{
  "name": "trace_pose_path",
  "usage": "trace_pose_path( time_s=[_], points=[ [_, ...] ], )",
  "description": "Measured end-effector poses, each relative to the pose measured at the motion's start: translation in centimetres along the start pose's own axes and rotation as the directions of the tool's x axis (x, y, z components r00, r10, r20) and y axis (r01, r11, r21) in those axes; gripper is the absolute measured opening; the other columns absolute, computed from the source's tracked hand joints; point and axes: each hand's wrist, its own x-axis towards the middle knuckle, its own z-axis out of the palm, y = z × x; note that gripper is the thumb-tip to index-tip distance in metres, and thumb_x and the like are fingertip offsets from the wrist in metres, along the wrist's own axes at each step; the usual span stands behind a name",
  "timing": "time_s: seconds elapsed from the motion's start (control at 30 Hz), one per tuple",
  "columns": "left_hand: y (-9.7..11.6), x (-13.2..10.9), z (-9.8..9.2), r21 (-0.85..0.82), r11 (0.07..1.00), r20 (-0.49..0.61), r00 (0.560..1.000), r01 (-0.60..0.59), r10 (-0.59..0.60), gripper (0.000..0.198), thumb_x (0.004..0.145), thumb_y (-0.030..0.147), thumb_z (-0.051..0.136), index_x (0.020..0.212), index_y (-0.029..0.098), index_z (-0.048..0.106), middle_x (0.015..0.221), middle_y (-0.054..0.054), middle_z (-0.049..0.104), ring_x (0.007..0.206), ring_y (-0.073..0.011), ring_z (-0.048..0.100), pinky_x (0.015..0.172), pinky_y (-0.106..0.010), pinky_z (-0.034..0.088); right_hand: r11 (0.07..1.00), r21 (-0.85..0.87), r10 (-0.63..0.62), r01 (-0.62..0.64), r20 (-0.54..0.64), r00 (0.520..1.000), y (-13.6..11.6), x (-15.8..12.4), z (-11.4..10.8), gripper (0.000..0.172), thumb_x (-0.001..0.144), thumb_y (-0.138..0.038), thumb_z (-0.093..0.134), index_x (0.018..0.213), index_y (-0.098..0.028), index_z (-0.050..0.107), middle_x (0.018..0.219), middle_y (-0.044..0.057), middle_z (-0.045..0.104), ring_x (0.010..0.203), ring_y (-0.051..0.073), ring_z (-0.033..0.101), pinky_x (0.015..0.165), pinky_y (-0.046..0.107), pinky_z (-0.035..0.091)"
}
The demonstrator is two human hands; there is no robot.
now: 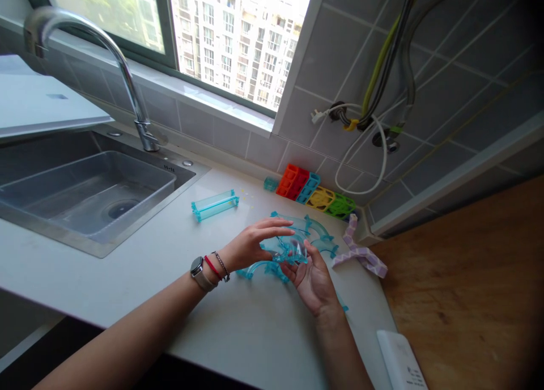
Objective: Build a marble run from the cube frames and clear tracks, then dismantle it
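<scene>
Above the white countertop (238, 322), a clear blue plastic track piece (291, 251) is held between both hands. My left hand (259, 237), with a watch and bracelets at its wrist, has its thumb and fingers closed round the piece's left side. My right hand (312, 276) grips the right side from below, palm turned up. Behind and under the hands lie several curved clear blue track pieces (318, 228), partly covered by them. Farther left, a straight clear blue track piece (215, 206) rests alone on the counter.
Against the tiled wall stand red (292, 181), blue, yellow and green (340, 206) openwork blocks. A lilac patterned strip (361, 254) lies to the right, near a white flat object (402, 359). On the left is a sink with a plastic basin (170, 180) and a tall faucet (127, 78). Cables hang at upper right.
</scene>
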Motion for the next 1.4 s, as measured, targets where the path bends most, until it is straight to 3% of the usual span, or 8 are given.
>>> trace_pose_path(
  time_s=[0.2, 0.33, 0.47, 0.6, 0.8, 1.0, 1.23, 1.4],
  points=[
    [0.6, -0.3, 1.1, -0.018, 0.999, 0.117, 0.993, -0.033, 0.035, 0.043, 0.081, 0.015, 0.072, 0.123, 0.024, 0.069, 0.136, -0.011, 0.063, 0.129, -0.0278, 0.056, 0.113, -0.045, 0.042, 0.985, -0.147, -0.086, 0.085, 0.004, 0.996, 0.7, 0.0, -0.3, 0.041, 0.085, -0.05, 0.071, 0.114, -0.022, 0.063, 0.086, 0.001, 0.071, 0.065, 0.015, 0.068, 0.056, 0.026, 0.058],
    [0.5, -0.5, 1.2, -0.128, 0.989, 0.024, 0.998, 0.068, -0.065, 0.042, 0.082, 0.018, 0.073, 0.123, 0.019, 0.064, 0.128, -0.012, 0.066, 0.118, -0.0245, 0.062, 0.101, -0.038, 0.052, 0.923, -0.273, -0.266, 0.271, 0.054, 0.962, 1.2, -0.2, -0.1, 0.043, 0.091, -0.05, 0.063, 0.125, -0.025, 0.059, 0.079, -0.002, 0.064, 0.061, 0.012, 0.061, 0.055, 0.024, 0.054],
    [-0.1, -0.5, 1.3, -0.355, 0.895, -0.031, 0.953, 0.27, -0.3, 0.05, 0.073, 0.026, 0.084, 0.116, 0.016, 0.062, 0.106, -0.009, 0.07, 0.092, -0.0205, 0.069, 0.079, -0.03, 0.058, 0.685, -0.522, -0.503, 0.508, 0.165, 0.848, 1.3, -0.4, -0.2, 0.038, 0.091, -0.043, 0.065, 0.125, -0.025, 0.063, 0.077, -0.002, 0.059, 0.063, 0.012, 0.056, 0.058, 0.022, 0.049],
    [-0.4, -0.4, 1.7, -0.552, 0.763, 0.033, 0.924, 0.335, -0.382, 0.048, 0.071, 0.03, 0.086, 0.109, 0.016, 0.06, 0.1, -0.006, 0.067, 0.085, -0.0189, 0.069, 0.067, -0.025, 0.058, 0.5, -0.63, -0.564, 0.594, 0.283, 0.775, 1.1, -0.6, -0.5, 0.036, 0.09, -0.039, 0.065, 0.123, -0.025, 0.067, 0.101, 0.005, 0.062, 0.082, 0.017, 0.059, 0.068, 0.028, 0.053],
    [-0.4, -0.1, 1.4, -0.564, 0.714, 0.055, 0.882, 0.415, -0.469, 0.039, 0.08, 0.04, 0.077, 0.106, 0.016, 0.059, 0.101, -0.006, 0.067, 0.076, -0.0168, 0.068, 0.059, -0.025, 0.056, 0.542, -0.602, -0.501, 0.587, 0.33, 0.8, 0.8, -0.6, -0.4, 0.055, 0.088, -0.043, 0.066, 0.139, -0.027, 0.056, 0.13, 0.009, 0.058, 0.093, 0.018, 0.06, 0.078, 0.031, 0.056],
    [-0.4, 0.1, 1.8, -0.479, 0.774, 0.025, 0.888, 0.414, -0.459, 0.037, 0.08, 0.039, 0.077, 0.102, 0.013, 0.064, 0.101, -0.006, 0.069, 0.097, -0.0207, 0.065, 0.081, -0.027, 0.053, 0.566, -0.668, -0.484, 0.484, 0.206, 0.851, 1.2, 0.2, -0.7, 0.052, 0.084, -0.044, 0.073, 0.13, -0.02, 0.064, 0.116, 0.01, 0.07, 0.094, 0.022, 0.066, 0.081, 0.033, 0.057],
    [0.1, 0.0, 2.3, -0.636, 0.591, 0.15, 0.831, 0.496, -0.536, 0.045, 0.079, 0.043, 0.078, 0.11, 0.014, 0.062, 0.102, -0.008, 0.071, 0.088, -0.0201, 0.07, 0.074, -0.028, 0.057, 0.561, -0.646, -0.532, 0.517, 0.197, 0.824, 1.2, 0.3, -0.8, 0.049, 0.085, -0.043, 0.073, 0.128, -0.02, 0.067, 0.117, 0.01, 0.07, 0.094, 0.023, 0.066, 0.078, 0.034, 0.058],
    [-0.3, -0.1, 2.3, -0.654, 0.563, 0.173, 0.824, 0.506, -0.539, 0.041, 0.081, 0.041, 0.077, 0.111, 0.016, 0.063, 0.101, -0.008, 0.072, 0.086, -0.0188, 0.071, 0.072, -0.027, 0.057, 0.569, -0.644, -0.533, 0.511, 0.185, 0.826, 1.4, 0.5, -1.0, 0.049, 0.085, -0.042, 0.073, 0.129, -0.02, 0.066, 0.118, 0.01, 0.07, 0.091, 0.021, 0.065, 0.071, 0.031, 0.057]
  ],
)
